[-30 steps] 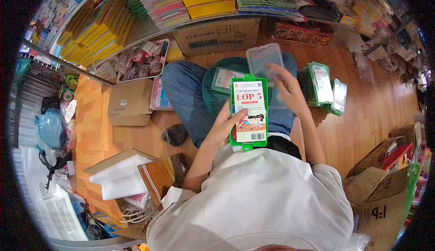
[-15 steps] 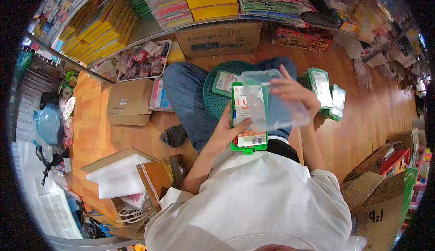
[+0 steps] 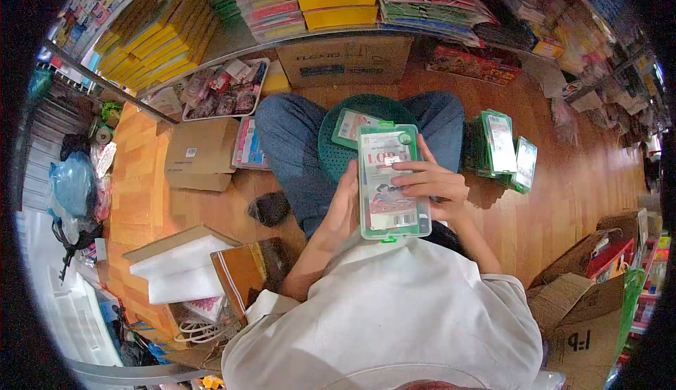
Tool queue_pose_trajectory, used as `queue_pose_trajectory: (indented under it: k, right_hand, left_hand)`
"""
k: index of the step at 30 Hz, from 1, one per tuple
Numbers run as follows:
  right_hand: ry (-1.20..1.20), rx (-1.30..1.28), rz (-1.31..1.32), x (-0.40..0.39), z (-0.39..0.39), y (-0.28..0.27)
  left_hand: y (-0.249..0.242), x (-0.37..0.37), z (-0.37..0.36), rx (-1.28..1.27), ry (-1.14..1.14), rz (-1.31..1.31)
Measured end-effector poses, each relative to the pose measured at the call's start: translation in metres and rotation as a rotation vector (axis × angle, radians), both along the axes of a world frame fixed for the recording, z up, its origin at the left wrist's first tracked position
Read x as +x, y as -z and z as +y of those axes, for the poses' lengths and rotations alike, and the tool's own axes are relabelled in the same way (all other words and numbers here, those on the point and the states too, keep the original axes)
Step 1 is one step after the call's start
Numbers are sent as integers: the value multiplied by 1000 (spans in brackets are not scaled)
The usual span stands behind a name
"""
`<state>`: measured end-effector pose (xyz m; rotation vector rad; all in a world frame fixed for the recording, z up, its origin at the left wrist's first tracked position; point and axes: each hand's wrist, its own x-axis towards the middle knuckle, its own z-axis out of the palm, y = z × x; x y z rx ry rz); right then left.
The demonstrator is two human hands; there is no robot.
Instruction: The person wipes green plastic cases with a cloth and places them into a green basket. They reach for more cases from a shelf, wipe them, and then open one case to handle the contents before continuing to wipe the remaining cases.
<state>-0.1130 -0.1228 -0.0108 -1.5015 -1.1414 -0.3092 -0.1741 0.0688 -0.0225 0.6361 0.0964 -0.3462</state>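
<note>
A green plastic case (image 3: 387, 210) with a clear lid lies over my lap, and a printed card shows through the lid. My left hand (image 3: 343, 203) grips the case along its left edge. My right hand (image 3: 438, 187) is at the right side, its fingers spread over the lid and the right edge. Behind the case, a similar green case (image 3: 347, 126) rests on a dark green perforated round surface (image 3: 336, 161) between my legs. More green cases (image 3: 501, 143) are stacked on the floor to the right.
An opened cardboard box (image 3: 201, 154) and a tray of small packets (image 3: 229, 94) are on the left. White foam (image 3: 176, 270) is at the lower left. A cardboard box (image 3: 584, 333) stands at the lower right. Shelf stock (image 3: 338, 16) lines the front.
The clear lid, earlier raised in my right hand, now lies over the green case. My right hand has come down onto it from the right.
</note>
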Motion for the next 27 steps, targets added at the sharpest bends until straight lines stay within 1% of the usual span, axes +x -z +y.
queue_pose_trajectory:
  k: [1, 2, 4, 5, 7, 8, 10, 14, 17, 19, 23, 25, 26, 27]
  right_hand:
    - [-38, -56, 11, 0, 0, -1]
    - [-38, -56, 11, 0, 0, -3]
    - [-62, -145, 47, -1, 0, -9]
    - [-61, -145, 48, 1, -1, -10]
    - [-99, -279, 12, 6, -3, -13]
    - [-98, -279, 11, 6, -3, -17]
    - [-131, -467, -15, 7, -2, -30]
    - [-187, -559, -8, 15, -1, -38]
    - [-259, -627, 40, 20, 0, -50]
    - [-320, -765, 113, 21, 0, -60]
    - [-416, -771, 154, 30, 2, -70]
    - [-366, -635, 107, 33, 2, -79]
    - [-369, -637, 107, 33, 0, -78]
    - [-254, -583, 126, 32, -5, -75]
  left_hand:
    - [0, 0, 0, 2, 8, 22]
    - [1, 0, 0, 2, 8, 22]
    - [5, 1, -1, 142, -58, -31]
    - [5, 1, 0, 142, -58, -31]
    - [1, 0, 0, 266, -63, 10]
    - [1, 0, 0, 266, -63, 9]
    - [1, 1, 0, 229, -72, 47]
    - [12, 3, 3, 195, -58, 60]
    - [16, 5, 6, 135, -10, 80]
    - [14, 5, 6, 119, 4, 129]
    - [29, 9, 12, 104, 33, 163]
    - [29, 10, 15, 31, 44, 212]
    - [27, 9, 15, 66, 26, 176]
    - [23, 10, 15, 63, 23, 177]
